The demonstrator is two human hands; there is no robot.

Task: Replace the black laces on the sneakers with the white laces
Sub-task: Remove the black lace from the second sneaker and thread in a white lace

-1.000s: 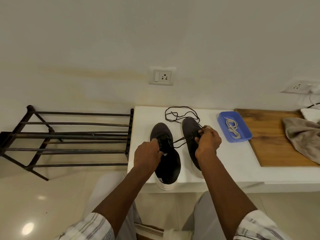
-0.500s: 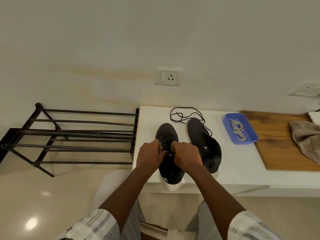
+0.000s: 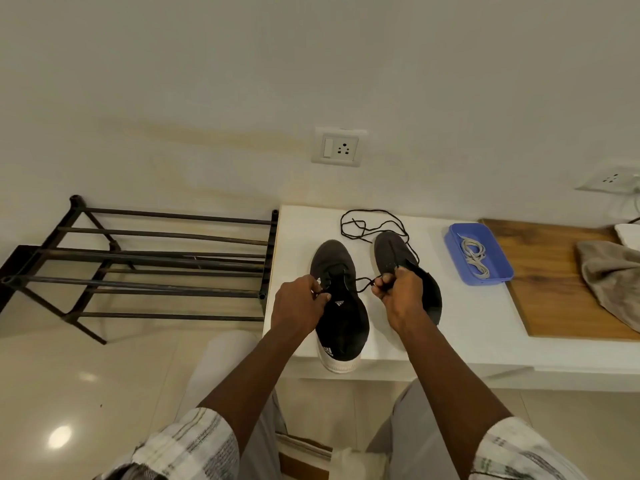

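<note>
Black lace [image 3: 363, 280] pinched on each side, left hand [image 3: 299, 303], right hand [image 3: 401, 294]. Best pull gently outward, freeing the near sneaker [image 3: 346, 317] eyelet by eyelet.

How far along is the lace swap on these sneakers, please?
Done: a loose black lace lies behind the shoes, and the right sneaker looks unlaced. In hand: the left hand and right hand pinch the second black lace, threaded in the left sneaker. Left: the white laces lie in the blue tray, threaded into neither shoe.
</note>
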